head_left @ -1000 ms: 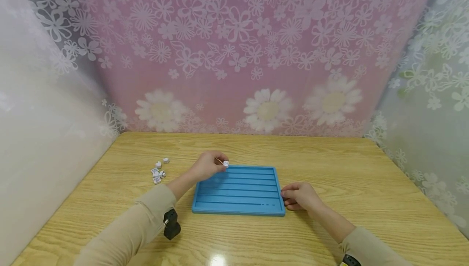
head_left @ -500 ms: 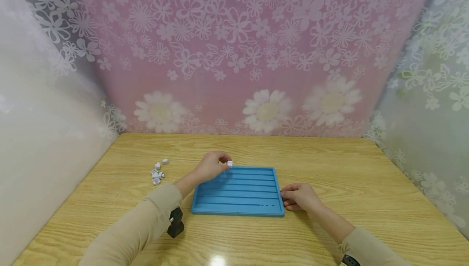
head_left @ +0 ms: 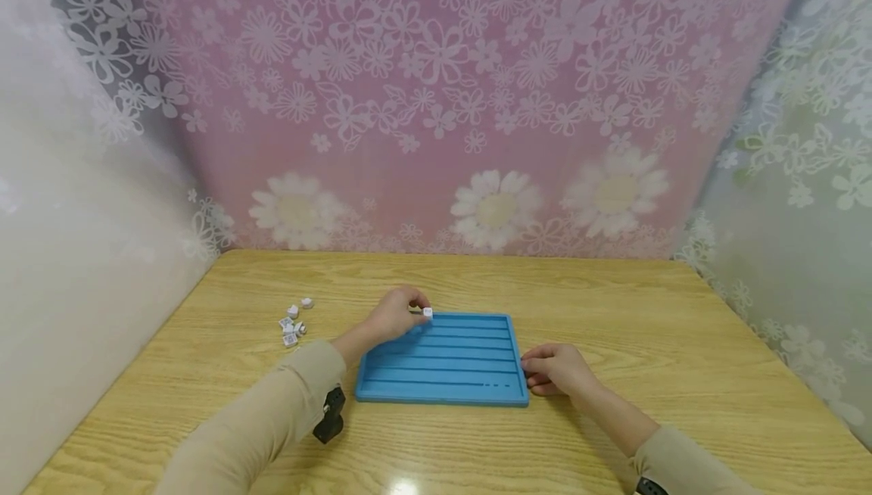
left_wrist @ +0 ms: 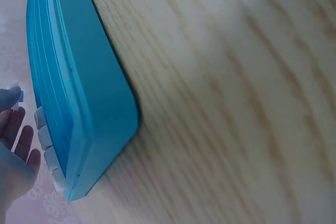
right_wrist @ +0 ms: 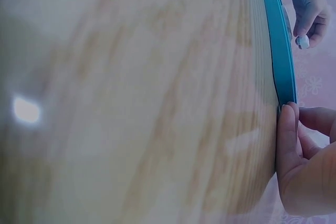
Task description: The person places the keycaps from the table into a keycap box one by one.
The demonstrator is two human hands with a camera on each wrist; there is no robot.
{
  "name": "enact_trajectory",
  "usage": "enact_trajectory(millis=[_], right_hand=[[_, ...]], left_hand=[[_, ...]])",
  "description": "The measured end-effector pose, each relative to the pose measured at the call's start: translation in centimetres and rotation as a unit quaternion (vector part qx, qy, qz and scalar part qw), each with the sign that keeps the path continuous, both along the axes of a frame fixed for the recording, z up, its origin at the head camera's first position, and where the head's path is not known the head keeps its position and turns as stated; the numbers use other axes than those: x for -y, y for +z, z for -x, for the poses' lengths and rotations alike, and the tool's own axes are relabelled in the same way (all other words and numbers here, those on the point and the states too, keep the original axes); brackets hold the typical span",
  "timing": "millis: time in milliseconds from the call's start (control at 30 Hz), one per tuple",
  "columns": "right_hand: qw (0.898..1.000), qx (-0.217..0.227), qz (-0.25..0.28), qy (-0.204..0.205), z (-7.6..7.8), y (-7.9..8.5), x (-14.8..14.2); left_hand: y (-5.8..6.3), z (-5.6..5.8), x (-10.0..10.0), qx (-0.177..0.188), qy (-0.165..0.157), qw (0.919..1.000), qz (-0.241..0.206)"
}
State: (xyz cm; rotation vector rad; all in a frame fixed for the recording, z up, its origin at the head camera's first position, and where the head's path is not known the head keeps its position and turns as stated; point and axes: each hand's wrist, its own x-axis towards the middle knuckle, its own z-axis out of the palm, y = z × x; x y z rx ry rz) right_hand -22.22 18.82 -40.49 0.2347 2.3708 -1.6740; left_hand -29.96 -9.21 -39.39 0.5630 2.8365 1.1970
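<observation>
In the head view my left hand [head_left: 395, 315] pinches a small white keycap [head_left: 427, 313] between thumb and fingertips, over the far edge of a ridged blue tray [head_left: 443, 403]. The left wrist view catches that hand [left_wrist: 16, 156] at its left border, beside several white keycaps [left_wrist: 46, 137] lined up in the tray. My right hand [head_left: 560, 370] grips the right side of the tray. Seen from the right wrist, its thumb and fingers [right_wrist: 287, 129] close on the tray's end wall [right_wrist: 283, 72].
Several loose white keycaps [head_left: 290, 328] lie in a small group on the wooden table [head_left: 613, 313], left of the tray. A pink flowered curtain [head_left: 436, 139] hangs behind the table, with pale sheets on both sides.
My left hand has shifted slightly right along the tray's far edge, then come down a little with the keycap. My right hand stays at the tray's side.
</observation>
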Motion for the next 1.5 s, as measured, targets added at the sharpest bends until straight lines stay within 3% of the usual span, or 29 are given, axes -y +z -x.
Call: enact_trajectory(millis=[1133,1500], right_hand=[[1.0,-0.001,-0.002,0.004,-0.01,0.03,-0.17],[1.0,-0.001,-0.002,0.004,-0.08,0.1,-0.15]], left_hand=[[-1.02,0.59,-0.12,-0.018,-0.009,0.9982,0.057],[-0.83,0.36,-0.1,-0.016,-0.005,0.9982,0.057]])
